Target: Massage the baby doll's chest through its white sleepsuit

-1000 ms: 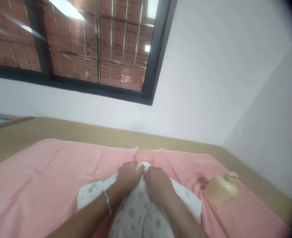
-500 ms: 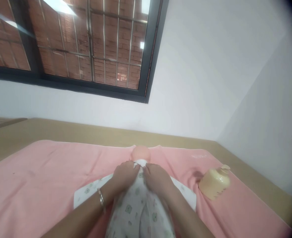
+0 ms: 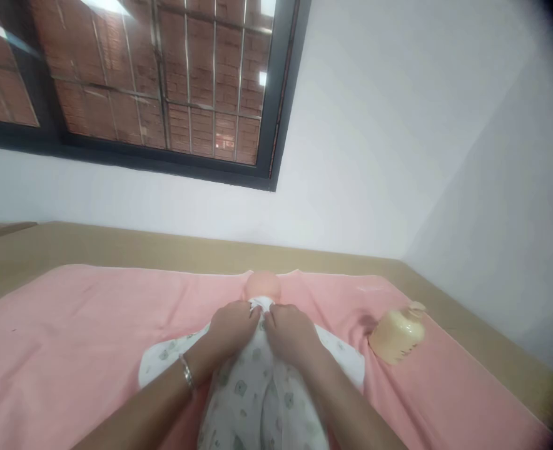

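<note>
A baby doll (image 3: 262, 286) lies on a pink towel (image 3: 70, 331), dressed in a white garment (image 3: 253, 394) printed with small green bears. Only the top of its head shows beyond my hands. My left hand (image 3: 232, 326), with a bracelet on the wrist, pinches the left side of the garment's collar just below the head. Its right side is pinched by my right hand (image 3: 293, 334). Both hands are closed on the cloth and their fingertips almost meet.
A pale yellow bottle (image 3: 396, 334) lies on its side on the towel to the right. The towel covers a tan surface (image 3: 117, 247) that runs to white walls. A dark-framed window (image 3: 164, 94) with bars is above left.
The view has drifted, so everything sits slightly lower left. My hands have stayed pinched on the collar, with the fingertips drawn a little closer together.
</note>
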`<state>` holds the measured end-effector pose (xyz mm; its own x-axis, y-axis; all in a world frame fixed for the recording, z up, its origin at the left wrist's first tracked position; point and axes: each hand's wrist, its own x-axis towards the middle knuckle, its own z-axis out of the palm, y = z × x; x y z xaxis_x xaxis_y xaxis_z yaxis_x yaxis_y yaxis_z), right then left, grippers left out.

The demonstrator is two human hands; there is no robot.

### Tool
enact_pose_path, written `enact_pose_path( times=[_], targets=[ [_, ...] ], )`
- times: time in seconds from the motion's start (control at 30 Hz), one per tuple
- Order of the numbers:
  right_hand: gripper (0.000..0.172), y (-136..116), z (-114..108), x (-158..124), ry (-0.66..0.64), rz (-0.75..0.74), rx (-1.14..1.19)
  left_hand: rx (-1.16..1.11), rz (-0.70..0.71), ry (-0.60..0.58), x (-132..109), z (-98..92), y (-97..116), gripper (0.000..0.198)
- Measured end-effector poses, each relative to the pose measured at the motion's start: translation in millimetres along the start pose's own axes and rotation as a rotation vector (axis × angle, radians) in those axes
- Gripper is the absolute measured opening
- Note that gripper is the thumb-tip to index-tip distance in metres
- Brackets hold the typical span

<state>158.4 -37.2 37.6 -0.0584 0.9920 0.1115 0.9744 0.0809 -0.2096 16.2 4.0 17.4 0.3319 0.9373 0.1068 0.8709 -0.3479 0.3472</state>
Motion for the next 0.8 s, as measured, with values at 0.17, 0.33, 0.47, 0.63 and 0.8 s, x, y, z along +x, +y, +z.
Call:
enact_pose_path(
  times=[0.17, 0.33, 0.47, 0.63, 0.8],
  targets=[
    [0.050, 13, 8, 15, -0.085, 0.060, 0.007, 0.221, 0.084, 0.118, -8, 5.5, 16, 0.038],
    [0.052, 8, 6, 10, -0.028, 0.013, -0.003, 0.123, 0.051, 0.140, -3, 7.0, 8, 0.044],
    [0.047, 0, 3, 4, 0.078, -0.023, -0.001, -0.025, 0.019, 0.067, -1, 5.9, -2, 0.046],
    [0.050, 16, 7, 16, -0.051, 0.113, 0.086, 0.189, 0.183, 0.201, -6, 13.4, 10, 0.033],
    [0.051, 13, 7, 12, -0.019, 0.043, 0.046, 0.081, 0.096, 0.198, -1, 12.4, 4, 0.041]
  ],
)
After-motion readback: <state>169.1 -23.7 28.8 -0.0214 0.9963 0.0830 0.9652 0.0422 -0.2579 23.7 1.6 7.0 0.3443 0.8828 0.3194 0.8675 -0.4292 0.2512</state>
